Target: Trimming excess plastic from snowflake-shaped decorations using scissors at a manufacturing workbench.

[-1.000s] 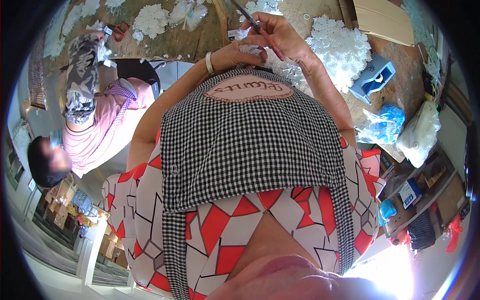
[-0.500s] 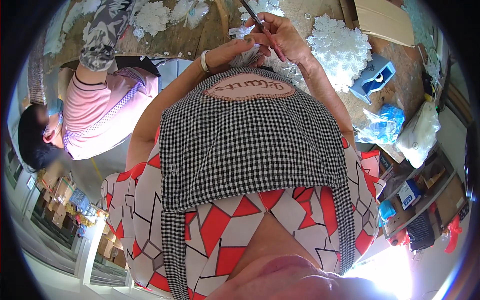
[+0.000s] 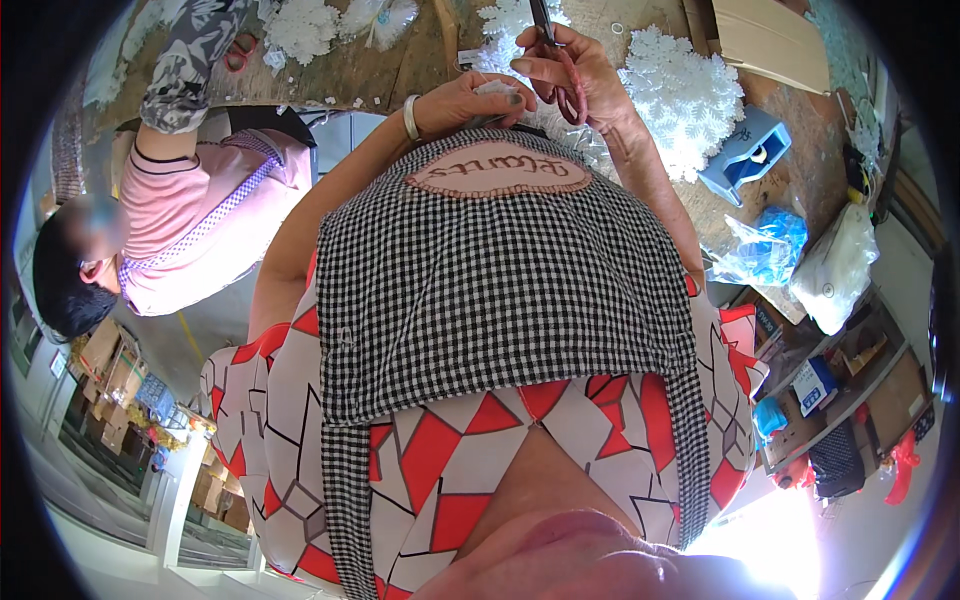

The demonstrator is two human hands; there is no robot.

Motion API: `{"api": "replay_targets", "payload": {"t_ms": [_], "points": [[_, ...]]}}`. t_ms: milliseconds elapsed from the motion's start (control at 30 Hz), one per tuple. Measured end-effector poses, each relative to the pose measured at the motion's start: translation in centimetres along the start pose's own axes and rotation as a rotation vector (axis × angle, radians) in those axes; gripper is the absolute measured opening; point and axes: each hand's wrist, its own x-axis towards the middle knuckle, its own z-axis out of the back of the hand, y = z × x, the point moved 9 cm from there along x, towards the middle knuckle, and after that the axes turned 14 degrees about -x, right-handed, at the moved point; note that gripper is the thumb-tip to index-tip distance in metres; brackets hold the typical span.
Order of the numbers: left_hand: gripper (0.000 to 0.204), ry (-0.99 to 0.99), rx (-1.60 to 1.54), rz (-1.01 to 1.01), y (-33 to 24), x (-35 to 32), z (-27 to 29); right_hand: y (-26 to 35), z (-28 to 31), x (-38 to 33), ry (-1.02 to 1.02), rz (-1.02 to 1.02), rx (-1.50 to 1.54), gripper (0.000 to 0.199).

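My right hand (image 3: 572, 72) grips red-handled scissors (image 3: 556, 60), blades pointing away toward the top edge. My left hand (image 3: 478, 98), with a pale bracelet on the wrist, pinches a small white piece (image 3: 493, 88) just left of the scissors. Both hands meet above the top of my checked apron (image 3: 500, 260), over a wooden worktable (image 3: 370, 70). White snowflake-shaped cutouts (image 3: 682, 90) lie heaped right of my right hand.
A person in a pink top (image 3: 190, 220) sits at my left, one patterned sleeve (image 3: 190, 60) stretched onto the table. More white cutouts (image 3: 300, 22) lie far left. A blue tool (image 3: 745, 150), cardboard box (image 3: 765, 35), blue and white plastic bags (image 3: 800, 250) sit right.
The person at my left has leaned further away and lower, arm still reaching onto the table. My hands stay together with the scissors, barely shifted.
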Motion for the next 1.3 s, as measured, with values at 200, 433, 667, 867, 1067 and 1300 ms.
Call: {"api": "replay_targets", "payload": {"t_ms": [200,433,667,867,1067,1300], "points": [[0.027,0.041,0.045,-0.006,0.6,0.4,1.1,0.6,-0.8,0.5,-0.024,0.055,-0.05,0.025],[0.028,-0.015,0.024,-0.06,0.4,0.2,0.6,0.5,-1.2,0.5,0.021,0.054,-0.004,0.026],[0.025,0.043,0.051,0.012,1.7,0.1,1.3,1.5,-0.2,0.5,0.063,0.145,0.223,0.024],[0.025,0.061,0.032,0.03,1.5,-0.1,1.1,1.9,-0.3,0.7,0.056,0.135,0.351,0.023],[0.028,0.036,-0.034,-0.037,1.2,0.0,1.0,1.8,-0.8,0.7,0.128,0.207,0.324,0.028],[0.035,0.076,0.011,-0.047,0.8,0.1,0.1,2.4,-1.1,0.4,0.192,0.285,0.301,0.029]]}}
